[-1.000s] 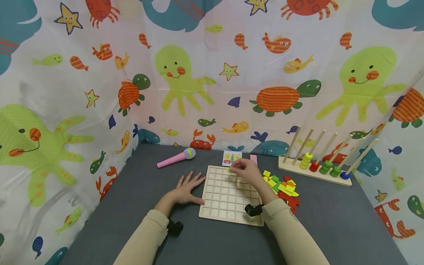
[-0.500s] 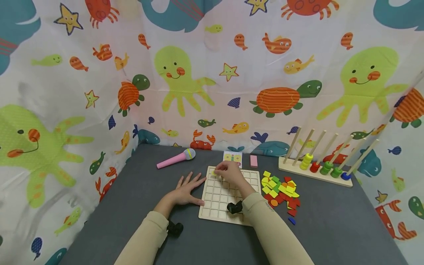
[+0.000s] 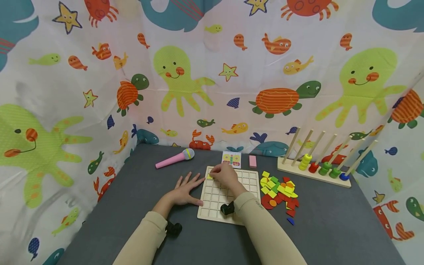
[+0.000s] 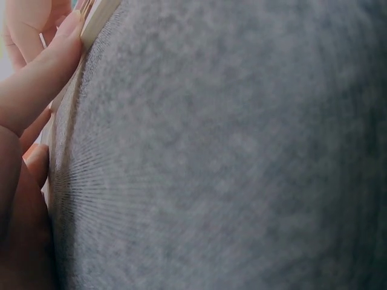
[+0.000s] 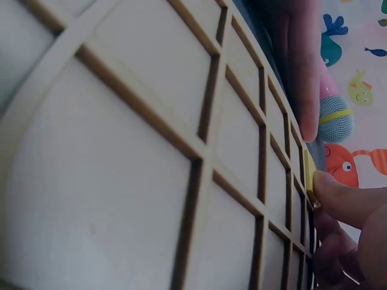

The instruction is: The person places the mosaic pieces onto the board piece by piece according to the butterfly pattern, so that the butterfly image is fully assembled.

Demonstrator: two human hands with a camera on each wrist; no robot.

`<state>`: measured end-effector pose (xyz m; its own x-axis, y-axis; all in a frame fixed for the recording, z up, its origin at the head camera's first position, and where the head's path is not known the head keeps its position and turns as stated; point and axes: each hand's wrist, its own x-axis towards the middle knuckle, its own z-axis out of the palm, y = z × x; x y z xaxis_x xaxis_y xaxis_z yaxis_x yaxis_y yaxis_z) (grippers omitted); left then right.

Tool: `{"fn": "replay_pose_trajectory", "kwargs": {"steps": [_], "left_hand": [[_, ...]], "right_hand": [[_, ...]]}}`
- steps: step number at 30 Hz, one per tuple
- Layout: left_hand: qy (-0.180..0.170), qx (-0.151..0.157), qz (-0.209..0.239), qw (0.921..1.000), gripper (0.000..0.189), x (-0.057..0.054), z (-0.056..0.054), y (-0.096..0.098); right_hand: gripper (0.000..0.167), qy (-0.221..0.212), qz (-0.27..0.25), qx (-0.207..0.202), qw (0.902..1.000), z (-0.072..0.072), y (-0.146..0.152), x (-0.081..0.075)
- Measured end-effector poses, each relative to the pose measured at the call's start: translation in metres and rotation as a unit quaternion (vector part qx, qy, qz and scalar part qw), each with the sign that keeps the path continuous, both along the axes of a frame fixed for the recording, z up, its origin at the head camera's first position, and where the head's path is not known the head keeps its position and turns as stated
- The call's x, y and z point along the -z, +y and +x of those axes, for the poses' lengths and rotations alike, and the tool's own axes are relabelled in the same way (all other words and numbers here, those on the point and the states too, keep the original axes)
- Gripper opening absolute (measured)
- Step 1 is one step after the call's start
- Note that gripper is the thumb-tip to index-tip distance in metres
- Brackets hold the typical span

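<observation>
A wooden grid board (image 3: pixel 209 201) lies on the dark table, its square cells divided by thin raised strips. My right hand (image 3: pixel 226 176) is over the board's far left corner, pinching a small yellow tile (image 3: pixel 209 176) there. In the right wrist view, the thumb and fingers meet at this yellow tile (image 5: pixel 309 172), low against the grid; its exact shape is partly hidden. My left hand (image 3: pixel 183 192) rests with fingers spread beside the board's left edge. The left wrist view has the left thumb (image 4: pixel 45 81) touching the board's rim.
Just behind the board lie a picture card (image 3: pixel 232 159) and a pink block (image 3: pixel 253 162). A toy microphone (image 3: pixel 175 159) is at the back left. Right of the board are loose coloured pieces (image 3: pixel 281 189), with a wooden peg rack (image 3: pixel 313 172) behind them.
My right hand has moved left across the board's far side with the yellow tile, reaching the far left corner. The left hand has stayed in place.
</observation>
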<state>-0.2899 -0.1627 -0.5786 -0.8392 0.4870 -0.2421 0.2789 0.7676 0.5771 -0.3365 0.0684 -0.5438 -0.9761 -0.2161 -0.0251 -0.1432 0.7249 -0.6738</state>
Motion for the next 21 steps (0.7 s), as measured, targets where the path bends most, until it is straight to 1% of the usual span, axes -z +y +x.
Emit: {"fn": "replay_pose_trajectory", "kwargs": {"steps": [4, 6, 11, 15, 20, 21], "left_hand": [[0.002, 0.002, 0.005, 1.0000, 0.108, -0.001, 0.002, 0.000], [0.002, 0.003, 0.005, 1.0000, 0.108, -0.002, 0.002, 0.001], [0.001, 0.007, 0.014, 0.9999, 0.109, -0.007, 0.005, 0.003], [0.001, 0.006, 0.018, 0.9998, 0.110, -0.008, 0.007, 0.003], [0.006, 0.002, 0.018, 0.9998, 0.111, -0.006, 0.005, 0.002], [0.006, 0.002, 0.026, 0.9996, 0.110, -0.007, 0.005, 0.002]], "right_hand": [[0.007, -0.010, 0.012, 0.012, 0.9998, 0.003, -0.004, -0.001], [0.007, -0.010, 0.004, 0.011, 0.9999, 0.004, -0.004, -0.002], [0.014, -0.002, -0.037, -0.009, 0.9993, 0.007, 0.001, -0.004], [0.020, 0.004, -0.063, -0.017, 0.9979, 0.008, 0.009, -0.009], [0.021, 0.014, -0.103, -0.010, 0.9945, 0.011, 0.020, -0.021], [0.022, 0.015, -0.114, -0.008, 0.9934, 0.013, 0.023, -0.025]]}}
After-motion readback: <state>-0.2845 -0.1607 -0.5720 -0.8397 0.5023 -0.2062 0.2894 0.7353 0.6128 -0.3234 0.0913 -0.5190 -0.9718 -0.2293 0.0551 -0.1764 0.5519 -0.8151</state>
